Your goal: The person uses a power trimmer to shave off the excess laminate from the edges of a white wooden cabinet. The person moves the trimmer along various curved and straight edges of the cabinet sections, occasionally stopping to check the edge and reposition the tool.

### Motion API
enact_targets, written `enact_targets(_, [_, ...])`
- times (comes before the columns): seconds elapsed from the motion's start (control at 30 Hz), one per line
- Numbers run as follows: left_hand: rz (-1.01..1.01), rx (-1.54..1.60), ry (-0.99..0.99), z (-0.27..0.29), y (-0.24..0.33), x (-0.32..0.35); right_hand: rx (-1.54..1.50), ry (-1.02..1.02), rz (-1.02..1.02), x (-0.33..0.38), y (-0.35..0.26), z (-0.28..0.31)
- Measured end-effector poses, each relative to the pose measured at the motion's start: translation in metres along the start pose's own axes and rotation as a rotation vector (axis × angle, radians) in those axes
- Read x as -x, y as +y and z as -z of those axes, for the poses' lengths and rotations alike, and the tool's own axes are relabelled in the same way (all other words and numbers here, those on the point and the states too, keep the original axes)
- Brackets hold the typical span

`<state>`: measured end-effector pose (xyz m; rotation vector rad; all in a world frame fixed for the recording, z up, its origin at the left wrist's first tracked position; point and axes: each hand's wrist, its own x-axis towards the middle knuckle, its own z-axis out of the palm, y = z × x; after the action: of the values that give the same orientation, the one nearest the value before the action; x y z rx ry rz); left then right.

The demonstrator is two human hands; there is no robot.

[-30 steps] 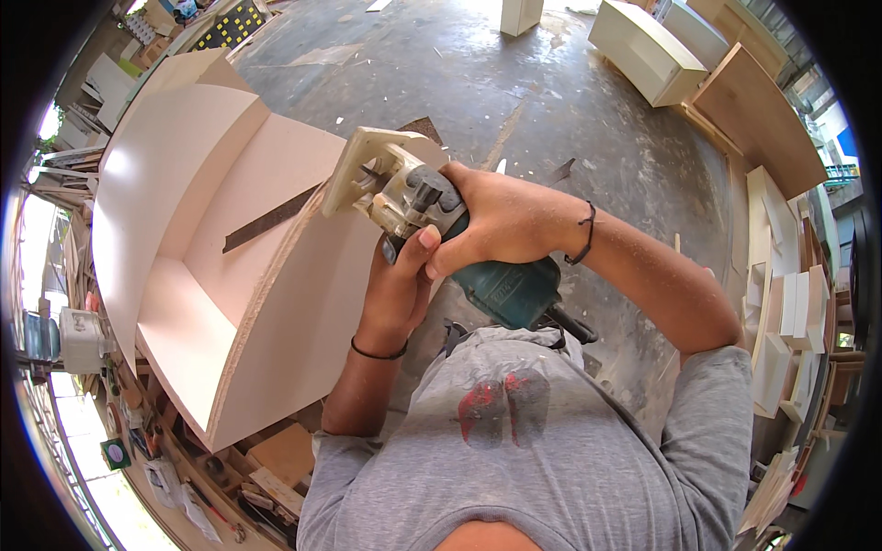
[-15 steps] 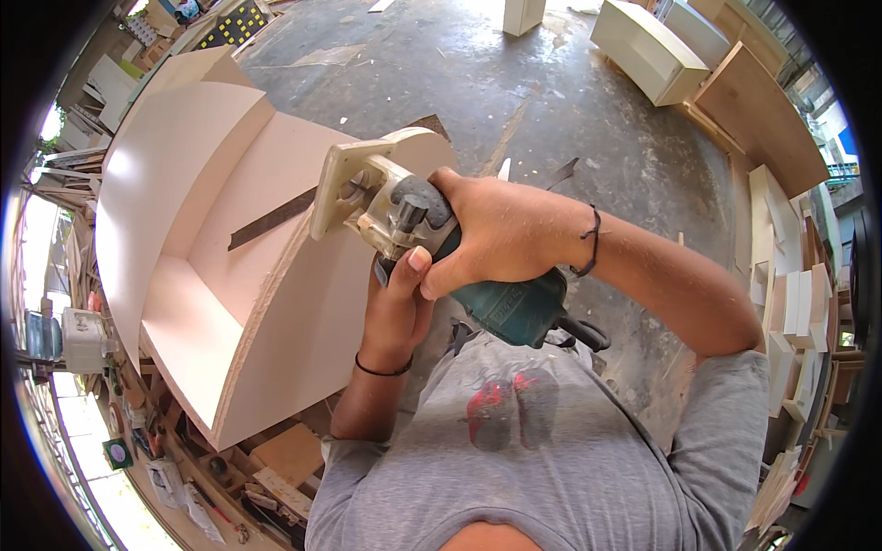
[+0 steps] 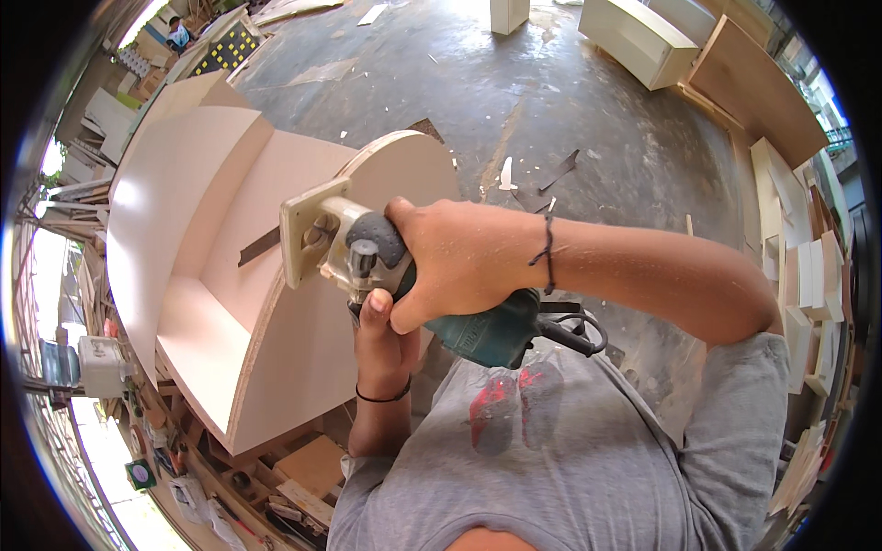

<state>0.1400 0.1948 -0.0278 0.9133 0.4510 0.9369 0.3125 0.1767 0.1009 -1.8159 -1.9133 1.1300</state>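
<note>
A teal trim router [image 3: 482, 338] with a clear base and a square base plate [image 3: 296, 241] is held sideways over the work. My right hand [image 3: 459, 257] wraps round its body from above. My left hand [image 3: 378, 344] grips the router from below, its thumb near the clear base; the other fingers are mostly hidden. Beneath the tool lies a pale furniture piece with a curved-edged side panel [image 3: 322, 349]. The base plate stands upright near the panel's curved edge; whether they touch I cannot tell. A dark strip [image 3: 259, 248] shows behind the plate.
A power cord [image 3: 597, 344] loops from the router's rear by my shirt. Scraps [image 3: 507, 174] litter the concrete floor ahead. Pale cabinets [image 3: 638, 41] and boards [image 3: 758, 92] stand at the far right. A tool-strewn bench [image 3: 197, 468] lies at the lower left.
Both hands have moved the router left and slightly down along the curved edge, uncovering more of the panel's rounded far end. The view has shifted a little. The grip looks the same.
</note>
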Motion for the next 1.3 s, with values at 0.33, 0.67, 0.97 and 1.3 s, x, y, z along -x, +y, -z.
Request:
enact_targets(0.33, [0.033, -0.275, -0.052, -0.013, 0.000, -0.021, -0.434, 0.167, 0.186, 0.006, 0.073, -0.028])
enact_targets(0.67, [0.306, -0.765, -0.363, -0.079, -0.025, -0.075, -1.257, 0.189, 0.234, 0.025, 0.185, -0.027])
enact_targets(0.97, [-0.238, -2.457, -0.391, -0.067, 0.034, -0.162, -1.570, 0.374, -0.031, 0.060, 0.313, -0.024])
enact_targets(1.3, [0.105, -2.320, -0.414, -0.068, 0.019, -0.194, -1.474, 0.329, -0.146, 0.070, 0.371, 0.006])
